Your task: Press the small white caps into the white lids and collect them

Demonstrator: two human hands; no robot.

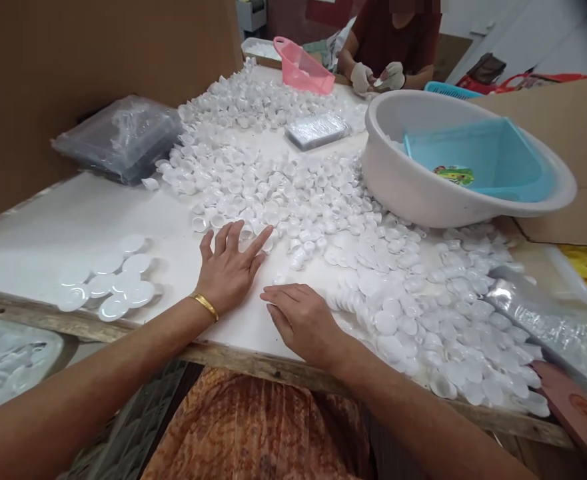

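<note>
My left hand (230, 267), with a gold bangle (206, 307) at the wrist, reaches over the near edge of a large heap of small, shiny white cup-shaped pieces (273, 183). Its fingers are spread, and the fingertips are at the nearest pieces. To its right, my right hand (303, 323) rests low over the white tabletop (253, 333), fingers stretched out and thumb slightly apart. No piece shows in either hand. Beside the right hand lie flatter white round pieces (388, 320). A small group of white discs (123, 283) lies left of my left hand.
A white tub (388, 173) holding a blue basket (498, 157) stands at right. A pink scoop (303, 70), a wrapped clear stack (318, 130) and a plastic-wrapped box (120, 137) are farther back. Across the table, a gloved person (393, 40) handles a white piece. A filled tray (13, 360) sits lower left.
</note>
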